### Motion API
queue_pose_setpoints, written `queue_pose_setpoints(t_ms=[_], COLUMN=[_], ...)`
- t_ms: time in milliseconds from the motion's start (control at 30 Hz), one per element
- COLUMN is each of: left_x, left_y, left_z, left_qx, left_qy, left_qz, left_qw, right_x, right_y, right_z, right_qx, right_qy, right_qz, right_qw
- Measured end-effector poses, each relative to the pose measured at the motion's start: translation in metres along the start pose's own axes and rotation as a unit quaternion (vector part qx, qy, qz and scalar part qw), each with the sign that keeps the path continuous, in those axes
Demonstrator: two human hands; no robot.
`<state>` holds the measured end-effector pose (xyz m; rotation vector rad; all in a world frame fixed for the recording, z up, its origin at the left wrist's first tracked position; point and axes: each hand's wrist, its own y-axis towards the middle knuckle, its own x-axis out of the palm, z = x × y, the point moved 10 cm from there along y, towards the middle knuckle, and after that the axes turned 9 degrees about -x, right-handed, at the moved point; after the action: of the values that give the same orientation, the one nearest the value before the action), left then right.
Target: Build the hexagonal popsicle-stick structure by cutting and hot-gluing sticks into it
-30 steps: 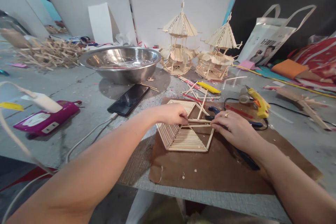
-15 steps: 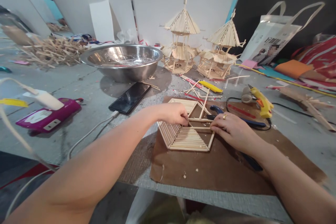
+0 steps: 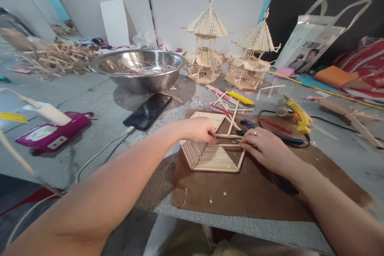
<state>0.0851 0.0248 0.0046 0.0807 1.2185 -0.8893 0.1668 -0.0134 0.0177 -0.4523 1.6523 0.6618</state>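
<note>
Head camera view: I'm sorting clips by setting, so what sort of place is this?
Probably a craft workspace, perhaps improvised: a yellow glue gun lies near the part-filled stick frame, and two stick pagoda models stand behind.

The frame is pale cream with parallel stripes, as are the roofs of both models; the mat is brown, the table grey. The glue gun is yellow with an orange trigger, the cutter yellow, the ring gold. The phone is black, the bowl silver, the power strip purple with white, the bag white with dark print.
</note>
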Motion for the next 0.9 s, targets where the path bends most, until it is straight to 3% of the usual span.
queue_pose_setpoints(t_ms=[433, 900], left_x=[0.0015, 0.0026], left_y=[0.0030, 0.0039], left_z=[0.0033, 0.0022], left_qx=[-0.016, -0.017], left_qy=[0.047, 0.050], left_qz=[0.061, 0.059], left_qw=[0.997, 0.997], right_x=[-0.0006, 0.0003], right_y=[-0.0004, -0.0001], right_z=[-0.0007, 0.0000], right_qx=[-0.011, -0.003], right_qy=[-0.008, -0.016], right_qz=[0.005, -0.005], right_qw=[1.000, 1.000])
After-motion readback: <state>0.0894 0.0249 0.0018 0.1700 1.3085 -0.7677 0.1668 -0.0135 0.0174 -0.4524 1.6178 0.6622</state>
